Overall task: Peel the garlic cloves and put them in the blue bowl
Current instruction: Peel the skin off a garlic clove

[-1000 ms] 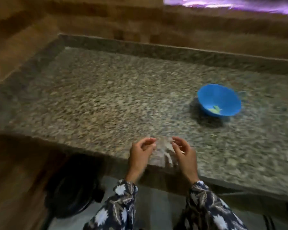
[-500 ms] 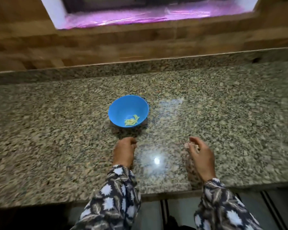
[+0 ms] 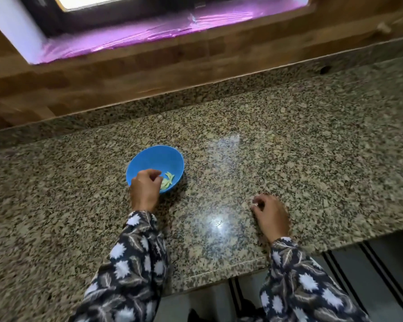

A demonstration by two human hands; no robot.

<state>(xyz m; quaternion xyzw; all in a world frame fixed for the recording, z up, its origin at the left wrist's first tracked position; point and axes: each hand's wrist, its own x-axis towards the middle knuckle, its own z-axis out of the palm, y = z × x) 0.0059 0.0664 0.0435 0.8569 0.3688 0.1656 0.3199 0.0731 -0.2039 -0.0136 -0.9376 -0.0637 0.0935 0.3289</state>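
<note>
The blue bowl [image 3: 159,159] stands on the granite counter [image 3: 289,147], left of centre. Several pale peeled garlic cloves [image 3: 168,181] lie in its bottom. My left hand [image 3: 145,191] hangs over the bowl's near rim with its fingers curled down into it; whatever they may hold is hidden. My right hand [image 3: 271,216] rests on the counter to the bowl's right, near the front edge. Its fingertips pinch a small white garlic piece [image 3: 254,204].
A wooden backsplash [image 3: 149,73] runs behind the counter, under a window sill lit purple [image 3: 149,33]. The counter's front edge [image 3: 230,274] lies just below my forearms, with a striped floor mat [image 3: 370,263] beneath at the right.
The view swung from the counter's left end to face the window. My hands came apart; the left moved forward from the counter to over the bowl. The right stayed low, still pinching.
</note>
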